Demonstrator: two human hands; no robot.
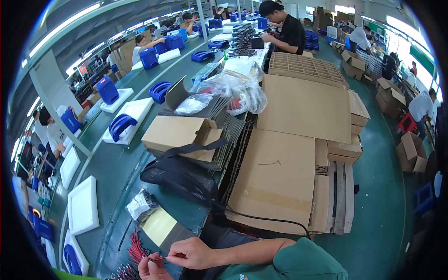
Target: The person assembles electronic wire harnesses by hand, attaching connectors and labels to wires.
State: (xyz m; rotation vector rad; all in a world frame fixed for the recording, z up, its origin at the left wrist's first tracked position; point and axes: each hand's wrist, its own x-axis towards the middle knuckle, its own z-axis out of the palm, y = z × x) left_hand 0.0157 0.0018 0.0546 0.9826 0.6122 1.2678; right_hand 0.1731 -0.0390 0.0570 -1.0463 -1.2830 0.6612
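Observation:
At the lower edge my left hand has its fingers pinched together on a thin red wire. The fingertips of my right hand close on the wire's other end, just to the right. Beside my left hand lies a bundle of red wires with dark ends, partly hidden by that hand. A yellowish sheet with a grey strip lies on the bench above my hands. Next to it sits a clear bag of small dark parts with a white label.
A black mesh bag and an open cardboard box stand ahead. Stacked cardboard on a pallet is at the right. Blue housings on white foam pads line the conveyor at left. A person works at the far bench.

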